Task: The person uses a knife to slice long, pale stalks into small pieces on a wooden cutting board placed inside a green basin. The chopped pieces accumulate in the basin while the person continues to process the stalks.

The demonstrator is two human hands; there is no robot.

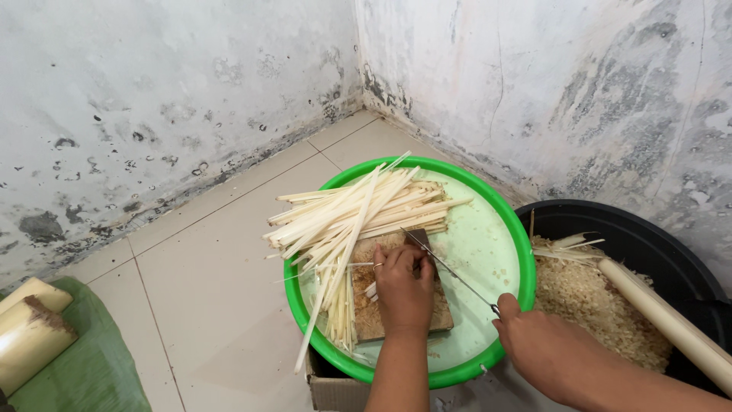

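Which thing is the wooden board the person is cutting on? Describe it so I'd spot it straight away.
Find the round green basin on the floor near the wall corner. Inside it, under the left hand, lies the cutting board, a flat brown slab. Unlike the pale long strips piled across it, it is dark, square-edged and wide.

The left hand (403,288) lies palm down, its back to the camera, fingers curled forward and pressed close together, a ring on one finger; its forearm runs straight up from the lower edge; the right hand (543,345) is closed in a fist, knuckles up, forearm entering from the lower right corner.
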